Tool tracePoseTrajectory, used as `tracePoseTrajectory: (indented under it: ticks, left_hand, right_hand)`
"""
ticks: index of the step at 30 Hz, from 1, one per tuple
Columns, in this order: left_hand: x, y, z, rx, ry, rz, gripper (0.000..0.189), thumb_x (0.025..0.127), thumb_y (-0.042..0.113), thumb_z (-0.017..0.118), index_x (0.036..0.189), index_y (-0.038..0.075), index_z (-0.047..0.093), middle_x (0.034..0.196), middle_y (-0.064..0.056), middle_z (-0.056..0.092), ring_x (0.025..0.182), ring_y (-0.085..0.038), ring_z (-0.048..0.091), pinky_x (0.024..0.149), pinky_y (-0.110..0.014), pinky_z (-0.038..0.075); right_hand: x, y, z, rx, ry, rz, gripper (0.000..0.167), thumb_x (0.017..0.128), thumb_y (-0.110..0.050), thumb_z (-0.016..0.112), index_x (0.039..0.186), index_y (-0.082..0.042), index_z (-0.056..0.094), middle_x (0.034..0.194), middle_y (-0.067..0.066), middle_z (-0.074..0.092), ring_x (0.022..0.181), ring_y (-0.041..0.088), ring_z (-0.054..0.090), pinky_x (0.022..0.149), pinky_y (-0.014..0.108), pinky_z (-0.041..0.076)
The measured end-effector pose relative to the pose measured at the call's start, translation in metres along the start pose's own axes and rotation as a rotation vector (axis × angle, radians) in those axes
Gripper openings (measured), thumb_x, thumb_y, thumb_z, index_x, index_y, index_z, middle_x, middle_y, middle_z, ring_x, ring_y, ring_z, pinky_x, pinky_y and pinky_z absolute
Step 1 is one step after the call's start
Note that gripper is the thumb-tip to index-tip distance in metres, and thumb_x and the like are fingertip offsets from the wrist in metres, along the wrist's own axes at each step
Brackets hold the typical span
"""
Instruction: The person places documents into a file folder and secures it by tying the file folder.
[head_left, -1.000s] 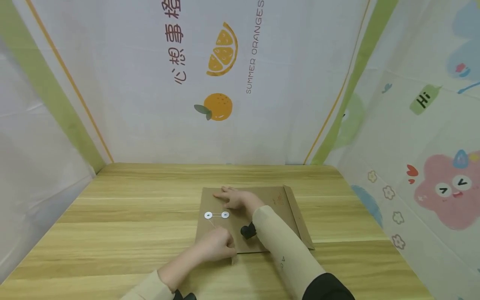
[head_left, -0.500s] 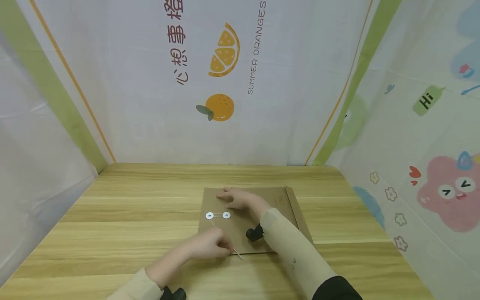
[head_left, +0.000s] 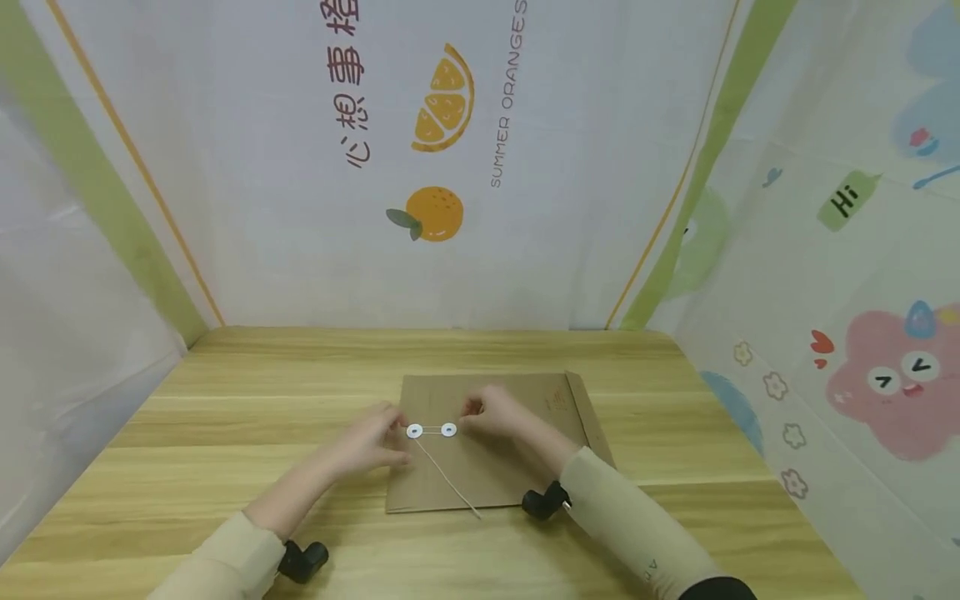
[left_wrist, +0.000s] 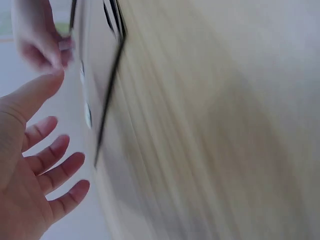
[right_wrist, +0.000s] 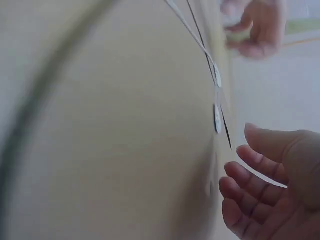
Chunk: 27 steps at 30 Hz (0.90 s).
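A brown kraft document envelope (head_left: 495, 475) lies flat on the table. Two white button discs, the left disc (head_left: 415, 431) and the right disc (head_left: 448, 430), are joined by string. The loose string (head_left: 450, 485) runs from the left disc past the envelope's near edge. My left hand (head_left: 371, 442) hovers at the envelope's left edge, beside the left disc; in the left wrist view its fingers (left_wrist: 55, 162) are spread and hold nothing. Just right of the right disc is my right hand (head_left: 495, 412), its fingers (right_wrist: 250, 195) loosely bent and holding nothing in the right wrist view.
The wood-grain table (head_left: 262, 417) reaches back to a white printed curtain (head_left: 300, 275). Another printed curtain (head_left: 810, 275) stands along the right side. A black wrist-camera mount (head_left: 303, 562) sits under the left forearm, and another mount (head_left: 546, 502) under the right.
My left hand has let go of the string and moved up and left to the envelope's edge. My right hand has lifted off the envelope's upper part and drawn back toward the right disc.
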<state>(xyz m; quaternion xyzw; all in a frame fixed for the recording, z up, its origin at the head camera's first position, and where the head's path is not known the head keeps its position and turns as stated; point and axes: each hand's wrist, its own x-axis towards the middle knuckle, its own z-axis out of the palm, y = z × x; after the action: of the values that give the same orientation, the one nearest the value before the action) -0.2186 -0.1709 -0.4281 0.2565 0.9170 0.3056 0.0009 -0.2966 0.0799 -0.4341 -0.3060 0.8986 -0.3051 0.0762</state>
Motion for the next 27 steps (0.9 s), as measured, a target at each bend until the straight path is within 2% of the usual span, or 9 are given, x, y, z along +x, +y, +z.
tracePoseTrajectory:
  ticks: [2, 5, 9, 17, 23, 27]
  left_hand:
    - [0.0, -0.008, -0.002, 0.053, 0.018, -0.015, 0.061, 0.075, 0.033, 0.082, 0.118, -0.002, 0.057, 0.113, -0.014, 0.056, 0.104, -0.034, 0.054, 0.087, -0.048, 0.048]
    - [0.001, -0.018, -0.003, 0.116, 0.002, -0.037, 0.081, 0.074, 0.043, 0.08, 0.133, -0.003, 0.049, 0.132, -0.021, 0.048, 0.119, -0.043, 0.045, 0.096, -0.063, 0.037]
    - [0.003, -0.027, -0.004, 0.173, -0.038, -0.059, 0.09, 0.075, 0.049, 0.076, 0.142, 0.001, 0.041, 0.146, -0.024, 0.035, 0.129, -0.051, 0.031, 0.095, -0.075, 0.024]
    - [0.007, -0.031, -0.005, 0.206, -0.136, -0.075, 0.088, 0.079, 0.053, 0.071, 0.146, 0.005, 0.039, 0.151, -0.02, 0.03, 0.132, -0.055, 0.024, 0.097, -0.076, 0.018]
    - [0.008, -0.03, -0.006, 0.191, -0.184, -0.109, 0.087, 0.081, 0.054, 0.069, 0.146, 0.006, 0.038, 0.152, -0.019, 0.027, 0.135, -0.053, 0.017, 0.1, -0.074, 0.013]
    - [0.007, -0.032, -0.005, 0.183, -0.201, -0.13, 0.087, 0.082, 0.055, 0.067, 0.148, 0.008, 0.036, 0.154, -0.016, 0.024, 0.137, -0.05, 0.013, 0.103, -0.072, 0.009]
  right_hand:
    - [-0.008, 0.0, 0.003, 0.012, 0.0, -0.011, 0.007, 0.084, -0.013, 0.072, 0.078, -0.01, 0.068, 0.069, -0.007, 0.06, 0.065, 0.007, 0.053, 0.06, 0.023, 0.047]
    - [-0.018, 0.0, 0.008, 0.028, 0.003, -0.008, 0.009, 0.083, -0.016, 0.074, 0.077, -0.011, 0.069, 0.068, -0.009, 0.06, 0.064, 0.004, 0.052, 0.06, 0.021, 0.046]
    - [-0.033, -0.004, 0.015, 0.054, 0.0, -0.013, 0.011, 0.081, -0.019, 0.077, 0.076, -0.013, 0.069, 0.067, -0.01, 0.06, 0.062, 0.003, 0.052, 0.057, 0.021, 0.046]
    - [-0.059, -0.018, 0.029, 0.08, -0.035, -0.045, 0.018, 0.076, -0.024, 0.082, 0.073, -0.016, 0.066, 0.061, -0.013, 0.057, 0.057, 0.0, 0.05, 0.052, 0.018, 0.043]
    - [-0.068, -0.027, 0.037, -0.002, -0.024, -0.069, 0.023, 0.073, -0.028, 0.084, 0.076, -0.016, 0.064, 0.062, -0.015, 0.054, 0.057, -0.001, 0.049, 0.053, 0.017, 0.044]
    - [-0.073, -0.033, 0.042, -0.077, 0.0, -0.068, 0.021, 0.075, -0.021, 0.083, 0.073, -0.017, 0.063, 0.061, -0.016, 0.051, 0.056, -0.002, 0.046, 0.052, 0.016, 0.042]
